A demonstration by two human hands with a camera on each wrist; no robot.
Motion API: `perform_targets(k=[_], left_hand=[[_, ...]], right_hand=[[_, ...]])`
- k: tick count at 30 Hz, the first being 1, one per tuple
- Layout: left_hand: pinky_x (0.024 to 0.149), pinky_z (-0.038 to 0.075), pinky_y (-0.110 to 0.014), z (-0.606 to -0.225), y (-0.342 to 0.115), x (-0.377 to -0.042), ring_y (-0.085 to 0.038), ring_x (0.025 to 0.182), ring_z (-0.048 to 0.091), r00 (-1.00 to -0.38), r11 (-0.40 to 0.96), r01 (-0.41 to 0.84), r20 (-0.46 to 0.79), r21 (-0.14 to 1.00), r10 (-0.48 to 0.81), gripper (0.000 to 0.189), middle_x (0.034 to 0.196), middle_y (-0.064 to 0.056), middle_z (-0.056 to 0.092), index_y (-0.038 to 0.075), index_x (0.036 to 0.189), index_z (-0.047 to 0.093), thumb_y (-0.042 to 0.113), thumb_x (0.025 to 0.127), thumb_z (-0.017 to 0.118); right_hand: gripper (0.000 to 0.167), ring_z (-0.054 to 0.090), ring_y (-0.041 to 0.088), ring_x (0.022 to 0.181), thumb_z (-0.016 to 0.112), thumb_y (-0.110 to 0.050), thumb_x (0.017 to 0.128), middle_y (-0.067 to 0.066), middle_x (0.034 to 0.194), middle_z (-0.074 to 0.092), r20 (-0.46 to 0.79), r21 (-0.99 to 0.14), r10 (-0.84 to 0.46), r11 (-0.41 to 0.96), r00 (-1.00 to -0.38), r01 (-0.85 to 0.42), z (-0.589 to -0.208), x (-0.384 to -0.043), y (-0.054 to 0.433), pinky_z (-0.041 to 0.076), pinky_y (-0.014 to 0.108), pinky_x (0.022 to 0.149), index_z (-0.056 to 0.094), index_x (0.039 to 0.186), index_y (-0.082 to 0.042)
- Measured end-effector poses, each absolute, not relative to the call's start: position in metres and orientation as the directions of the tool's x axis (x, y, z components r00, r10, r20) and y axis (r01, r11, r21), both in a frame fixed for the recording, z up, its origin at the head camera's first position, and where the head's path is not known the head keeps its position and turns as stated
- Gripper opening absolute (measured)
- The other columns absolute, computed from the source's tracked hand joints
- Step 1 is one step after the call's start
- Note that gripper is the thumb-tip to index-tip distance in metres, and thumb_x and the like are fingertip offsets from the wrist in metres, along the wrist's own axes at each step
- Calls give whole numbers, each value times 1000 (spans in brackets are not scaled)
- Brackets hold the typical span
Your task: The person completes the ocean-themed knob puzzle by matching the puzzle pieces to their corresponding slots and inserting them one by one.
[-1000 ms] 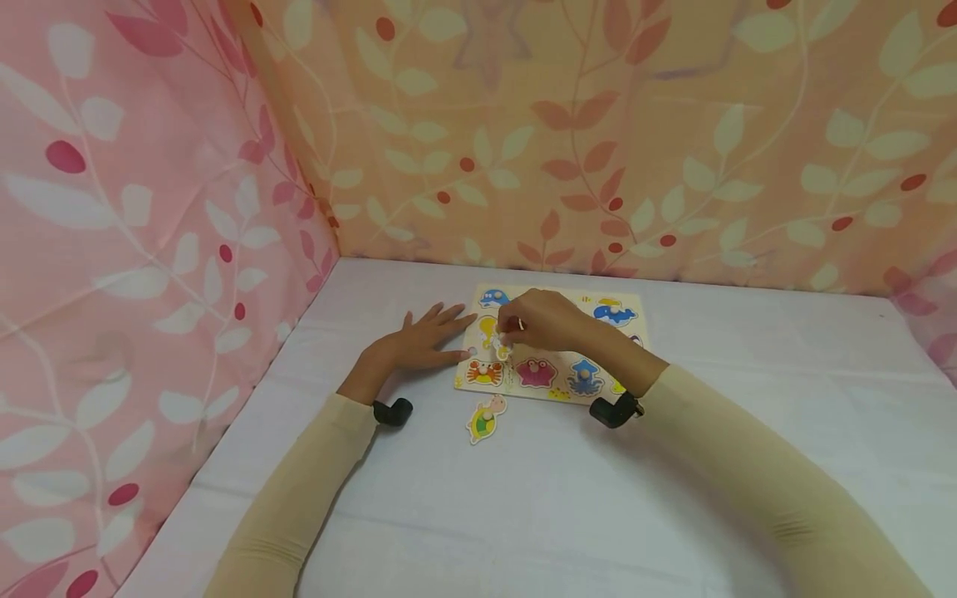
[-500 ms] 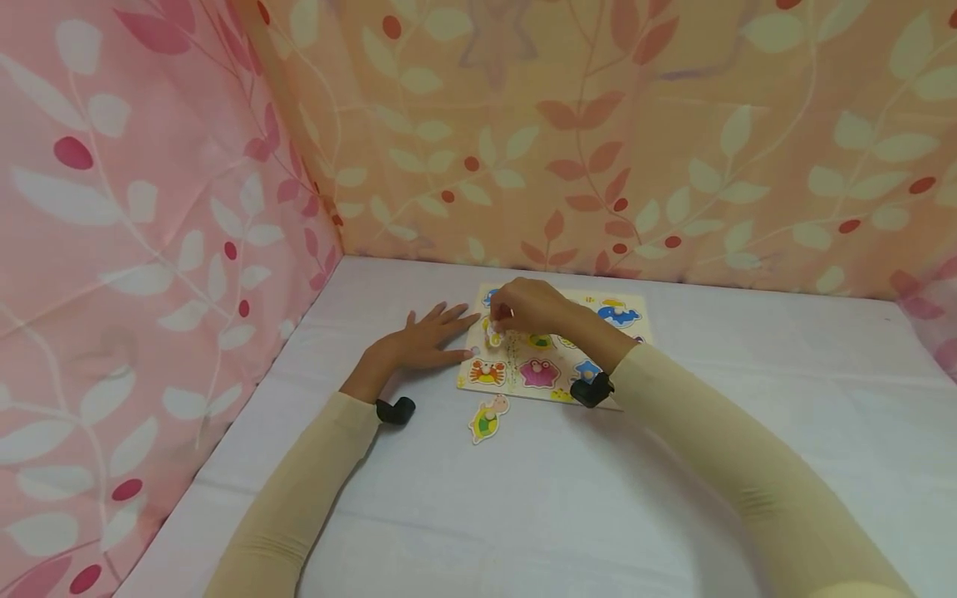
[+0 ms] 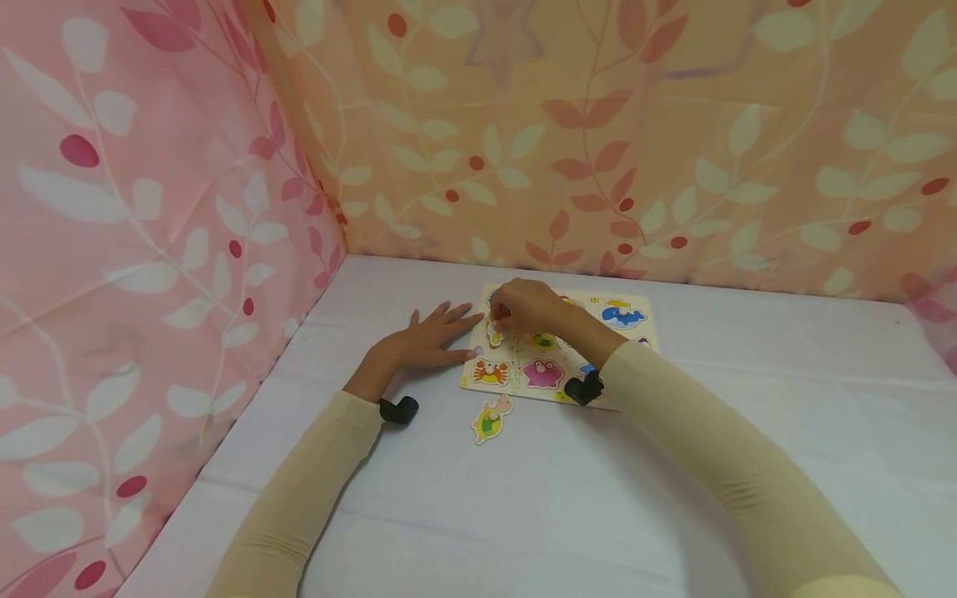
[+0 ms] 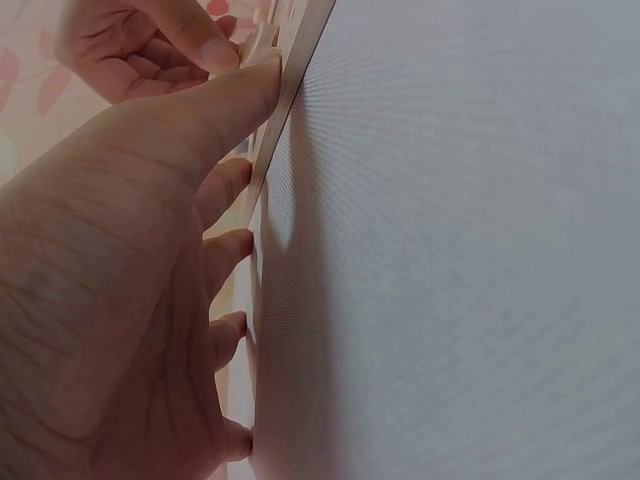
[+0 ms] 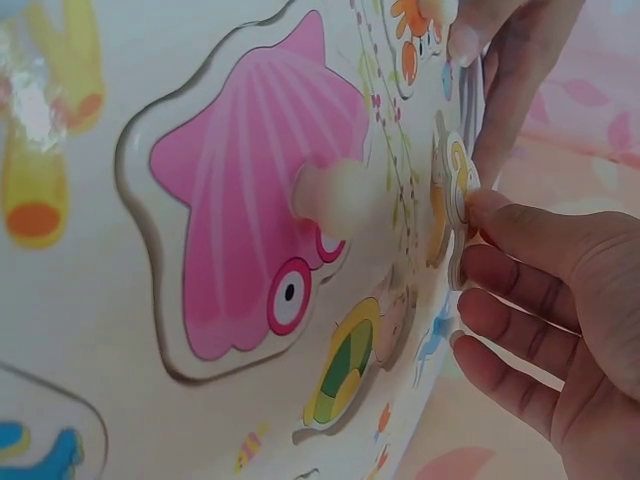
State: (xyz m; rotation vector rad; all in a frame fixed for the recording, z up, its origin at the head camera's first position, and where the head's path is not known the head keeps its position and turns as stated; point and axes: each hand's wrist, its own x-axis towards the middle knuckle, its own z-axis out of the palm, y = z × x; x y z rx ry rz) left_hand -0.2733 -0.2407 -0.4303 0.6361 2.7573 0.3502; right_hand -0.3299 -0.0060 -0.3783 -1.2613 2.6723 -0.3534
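A wooden peg puzzle board with sea animals lies flat on the table. My left hand rests at its left edge, fingers straight and spread; in the left wrist view the fingertips touch the board's side. Over the board's left part, my right hand pinches a yellow seahorse piece between thumb and fingers. That piece stands tilted close over its yellow printed recess. On the table just in front of the board lies a turtle piece, green and yellow with a peg.
Seated in the board are a crab piece, a pink shell piece and a blue whale piece. A turtle picture shows in its recess. White cloth covers the table; patterned curtains stand behind and at left.
My right hand has moved slightly left and away from me with the seahorse piece, closer over the recess, and hardly moves since. The left hand stays put.
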Motion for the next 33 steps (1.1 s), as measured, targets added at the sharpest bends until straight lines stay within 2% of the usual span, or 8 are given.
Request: perform_targets(k=[14, 33], left_hand=[[113, -4, -74, -430, -239, -274, -33, 156, -5, -865, 879, 375, -229, 294, 446, 81, 171, 4, 6, 41, 162, 16, 72, 94, 48], [113, -4, -75, -431, -239, -274, -34, 156, -4, -868, 877, 377, -217, 299, 447, 82, 171, 3, 7, 40, 162, 18, 72, 94, 48]], right_hand=[[10, 60, 17, 84, 76, -20, 94, -3, 89, 69, -49, -309, -777, 609, -627, -731, -387, -331, -11, 51, 33, 82, 76, 100, -13], [11, 58, 18, 84, 76, -21, 94, -2, 89, 68, -56, -288, -781, 609, -622, -739, -391, -331, -12, 51, 34, 82, 76, 101, -13]])
